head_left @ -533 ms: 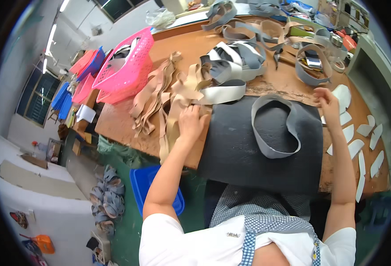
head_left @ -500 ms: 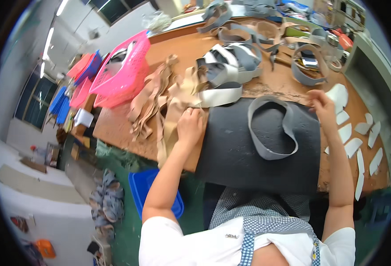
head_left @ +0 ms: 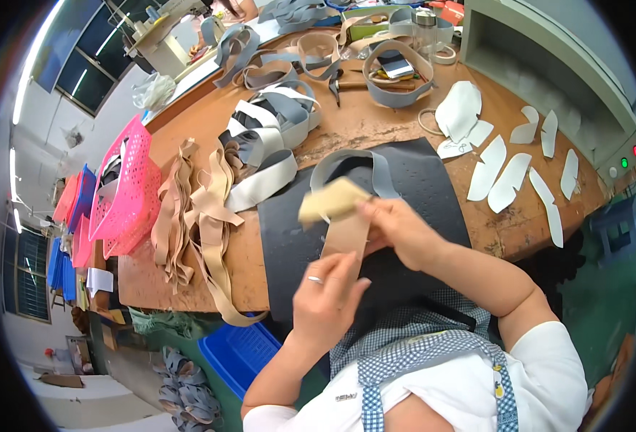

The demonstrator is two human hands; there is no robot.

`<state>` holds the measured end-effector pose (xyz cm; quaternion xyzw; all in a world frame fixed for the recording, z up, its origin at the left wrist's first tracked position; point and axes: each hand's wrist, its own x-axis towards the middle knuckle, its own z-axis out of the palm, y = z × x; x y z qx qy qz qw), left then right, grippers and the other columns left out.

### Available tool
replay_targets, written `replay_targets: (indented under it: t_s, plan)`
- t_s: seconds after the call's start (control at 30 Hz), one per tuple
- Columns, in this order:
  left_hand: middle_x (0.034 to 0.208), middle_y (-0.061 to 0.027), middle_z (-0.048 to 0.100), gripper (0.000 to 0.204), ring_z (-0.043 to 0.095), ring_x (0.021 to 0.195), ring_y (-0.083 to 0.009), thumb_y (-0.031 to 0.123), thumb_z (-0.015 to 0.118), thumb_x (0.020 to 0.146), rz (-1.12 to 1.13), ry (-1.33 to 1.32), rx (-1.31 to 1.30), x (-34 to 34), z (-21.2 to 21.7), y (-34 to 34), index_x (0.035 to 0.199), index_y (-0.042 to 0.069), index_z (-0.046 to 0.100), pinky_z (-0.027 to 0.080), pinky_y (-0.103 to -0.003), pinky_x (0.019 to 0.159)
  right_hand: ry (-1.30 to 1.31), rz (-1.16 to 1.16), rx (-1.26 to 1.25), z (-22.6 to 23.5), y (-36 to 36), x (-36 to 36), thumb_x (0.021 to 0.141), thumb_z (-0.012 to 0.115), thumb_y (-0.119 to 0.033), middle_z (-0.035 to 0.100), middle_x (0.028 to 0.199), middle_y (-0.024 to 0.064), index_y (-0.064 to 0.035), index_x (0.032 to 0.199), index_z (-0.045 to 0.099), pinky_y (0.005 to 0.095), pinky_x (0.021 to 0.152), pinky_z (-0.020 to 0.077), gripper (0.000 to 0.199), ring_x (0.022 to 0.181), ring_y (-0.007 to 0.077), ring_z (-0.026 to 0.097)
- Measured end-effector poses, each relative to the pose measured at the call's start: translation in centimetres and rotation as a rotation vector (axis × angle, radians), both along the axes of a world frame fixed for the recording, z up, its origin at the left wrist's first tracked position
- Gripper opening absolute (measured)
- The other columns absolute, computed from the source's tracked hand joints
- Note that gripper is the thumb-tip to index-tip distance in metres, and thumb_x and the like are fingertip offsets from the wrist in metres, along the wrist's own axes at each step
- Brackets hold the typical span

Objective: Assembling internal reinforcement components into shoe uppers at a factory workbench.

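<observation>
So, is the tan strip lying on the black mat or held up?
Held up: the left hand and right hand grip the tan strip, its blurred pale end hiding part of the grey loop.

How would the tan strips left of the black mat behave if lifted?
The tan strips will probably flop, since they lie bent and wavy. Each looks thin, so probably light. They overlap, so several might lift together.

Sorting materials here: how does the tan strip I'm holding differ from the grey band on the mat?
Your left hand and right hand hold up the tan strip, while the grey band rests on the black mat. The band curves around; the strip runs fairly straight between the hands. Both look thin and narrow.
</observation>
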<state>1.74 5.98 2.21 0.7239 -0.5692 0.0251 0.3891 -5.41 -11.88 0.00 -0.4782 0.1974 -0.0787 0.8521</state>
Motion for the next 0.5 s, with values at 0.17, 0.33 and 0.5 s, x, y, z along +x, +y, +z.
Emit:
replay_targets:
  t_s: [0.17,0.33,0.5]
  plan:
    - [0.117,-0.0158,0.062,0.036,0.062,0.106,-0.0271,0.005,0.069,0.085,0.254,0.307,-0.122,1.6,-0.9,-0.7,0.119,0.0,0.06,0.047,-0.036,0.094,-0.04,-0.119,0.062,1.0,-1.9,-1.5,0.103,0.044,-0.045,0.069,0.091,0.0067,-0.0013,0.104,0.063,0.0307,0.068,0.0578,0.048,0.077,0.015,0.069]
    - [0.116,-0.0102,0.063,0.037,0.062,0.106,-0.0159,0.012,0.069,0.091,-0.038,1.028,-0.002,0.7,-1.7,-1.6,0.122,-0.003,0.056,0.051,-0.032,0.092,-0.064,-0.187,0.098,0.7,-1.7,-2.1,0.103,0.044,-0.044,0.068,0.088,0.0046,-0.0042,0.099,0.063,0.0285,0.065,0.0566,0.044,0.073,0.012,0.067]
    - [0.1,-0.0079,0.068,0.031,0.066,0.088,-0.012,0.008,0.071,0.09,-0.137,1.174,0.073,0.3,-1.2,-2.5,0.116,-0.005,0.059,0.055,-0.026,0.076,-0.109,-0.292,0.06,1.0,-2.9,-3.3,0.104,0.045,-0.043,0.069,0.086,0.0043,-0.0039,0.099,0.064,0.0266,0.066,0.0564,0.044,0.073,0.011,0.067]
